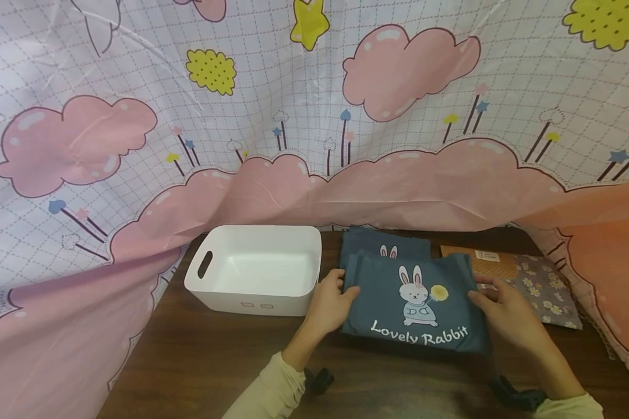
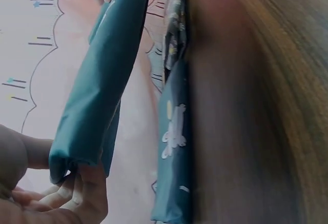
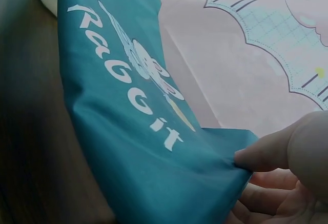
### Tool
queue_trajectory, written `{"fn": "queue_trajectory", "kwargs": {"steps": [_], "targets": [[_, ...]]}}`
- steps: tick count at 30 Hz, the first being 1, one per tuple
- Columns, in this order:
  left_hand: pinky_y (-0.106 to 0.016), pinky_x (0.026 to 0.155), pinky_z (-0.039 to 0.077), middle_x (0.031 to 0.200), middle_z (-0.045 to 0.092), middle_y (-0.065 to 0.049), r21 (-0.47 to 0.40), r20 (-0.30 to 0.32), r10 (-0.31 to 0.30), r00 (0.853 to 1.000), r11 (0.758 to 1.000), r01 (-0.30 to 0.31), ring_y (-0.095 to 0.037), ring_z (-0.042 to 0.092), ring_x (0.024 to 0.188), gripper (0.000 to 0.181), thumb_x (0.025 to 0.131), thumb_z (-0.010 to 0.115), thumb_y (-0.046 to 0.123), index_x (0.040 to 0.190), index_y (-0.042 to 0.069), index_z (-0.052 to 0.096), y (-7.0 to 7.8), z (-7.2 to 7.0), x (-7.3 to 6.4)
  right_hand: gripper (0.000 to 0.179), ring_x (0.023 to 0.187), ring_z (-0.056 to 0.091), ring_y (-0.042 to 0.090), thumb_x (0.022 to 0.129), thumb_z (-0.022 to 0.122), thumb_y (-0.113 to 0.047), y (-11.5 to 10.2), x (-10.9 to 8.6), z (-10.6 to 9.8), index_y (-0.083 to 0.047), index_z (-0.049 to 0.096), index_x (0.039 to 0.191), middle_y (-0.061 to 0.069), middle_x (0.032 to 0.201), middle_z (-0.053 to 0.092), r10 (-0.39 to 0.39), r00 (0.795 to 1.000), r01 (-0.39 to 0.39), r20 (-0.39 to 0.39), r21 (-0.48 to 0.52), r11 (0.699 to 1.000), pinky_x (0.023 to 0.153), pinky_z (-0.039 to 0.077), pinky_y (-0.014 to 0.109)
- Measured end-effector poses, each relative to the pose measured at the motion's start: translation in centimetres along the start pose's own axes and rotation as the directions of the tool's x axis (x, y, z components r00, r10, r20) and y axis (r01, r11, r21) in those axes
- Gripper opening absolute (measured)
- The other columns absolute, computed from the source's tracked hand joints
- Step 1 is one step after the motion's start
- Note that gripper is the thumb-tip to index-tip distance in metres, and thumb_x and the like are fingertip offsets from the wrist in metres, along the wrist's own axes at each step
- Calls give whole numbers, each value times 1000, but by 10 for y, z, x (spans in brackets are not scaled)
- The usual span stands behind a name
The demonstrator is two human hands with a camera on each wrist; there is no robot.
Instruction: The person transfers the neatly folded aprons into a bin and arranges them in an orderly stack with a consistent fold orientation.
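A folded dark teal cloth [image 1: 377,297] printed with a white rabbit and "Lovely Rabbit" is held up between my two hands. My left hand [image 1: 331,302] grips its left edge, thumb in front and fingers behind. At the right edge, my right hand [image 1: 508,311] pinches the fabric, thumb on the printed face, as the right wrist view shows. Behind and below it, a second teal rabbit cloth [image 1: 359,241] lies on the table, partly hidden by the held one. In the left wrist view the held cloth [image 2: 102,90] hangs above the table beside that second cloth [image 2: 174,183].
A white plastic bin [image 1: 257,302] with a handle hole stands left of the cloths. To the right lies a folded grey floral cloth [image 1: 545,291] with a mustard section. A patterned curtain [image 1: 346,203] hangs behind the dark wooden table [image 1: 215,361].
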State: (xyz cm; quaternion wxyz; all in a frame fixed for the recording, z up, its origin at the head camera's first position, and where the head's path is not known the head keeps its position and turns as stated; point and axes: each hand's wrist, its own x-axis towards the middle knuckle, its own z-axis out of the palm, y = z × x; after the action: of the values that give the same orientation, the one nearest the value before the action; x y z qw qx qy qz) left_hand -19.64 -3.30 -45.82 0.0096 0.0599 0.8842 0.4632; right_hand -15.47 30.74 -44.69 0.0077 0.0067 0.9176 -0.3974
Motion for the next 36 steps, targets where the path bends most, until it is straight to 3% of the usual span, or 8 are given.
{"fn": "queue_trajectory", "kwargs": {"steps": [9,16,18,23,30,36], "targets": [[-36,79,59,113,75,-17,-104,-25,40,999,994,-43,-24,74,98,55,95,72,29,139,0,55,9,-15,1,61,112,67,47,108,48,-35,-11,4,0,6,38,152,40,133,58,-4,1000,4,-21,1,1000,71,55,30],[-42,83,60,110,76,-18,-106,-82,81,993,990,-90,-29,75,101,55,95,73,29,139,-1,56,11,-33,9,60,115,66,35,107,51,-35,-27,14,0,2,39,153,36,137,58,-52,997,57,-64,70,996,69,53,18],[-43,84,60,111,77,-18,-103,-94,82,992,990,-92,-30,75,101,55,95,73,29,139,-1,57,11,-38,11,59,112,67,21,107,52,-36,-32,17,-1,0,41,152,35,137,59,-68,995,74,-79,83,994,70,52,15],[-44,88,59,115,76,-16,-109,-99,41,994,993,-52,-28,75,105,55,98,69,33,142,4,55,9,-52,16,57,93,56,-17,105,56,-34,-44,27,2,1,44,149,33,134,62,-91,990,105,-107,139,985,71,51,11],[-48,95,57,123,74,-14,-160,-74,-29,997,987,17,-29,71,114,53,99,65,33,146,12,53,8,-69,18,55,87,59,-17,105,57,-30,-56,41,8,3,47,147,32,131,64,-103,986,127,-133,194,973,71,54,12],[-43,92,57,120,75,-11,-232,-41,-55,998,972,44,-24,73,108,54,97,67,27,146,13,51,7,-78,18,54,88,57,-18,106,55,-32,-64,44,10,2,47,148,32,135,62,-94,989,115,-111,206,972,73,54,12]]}}
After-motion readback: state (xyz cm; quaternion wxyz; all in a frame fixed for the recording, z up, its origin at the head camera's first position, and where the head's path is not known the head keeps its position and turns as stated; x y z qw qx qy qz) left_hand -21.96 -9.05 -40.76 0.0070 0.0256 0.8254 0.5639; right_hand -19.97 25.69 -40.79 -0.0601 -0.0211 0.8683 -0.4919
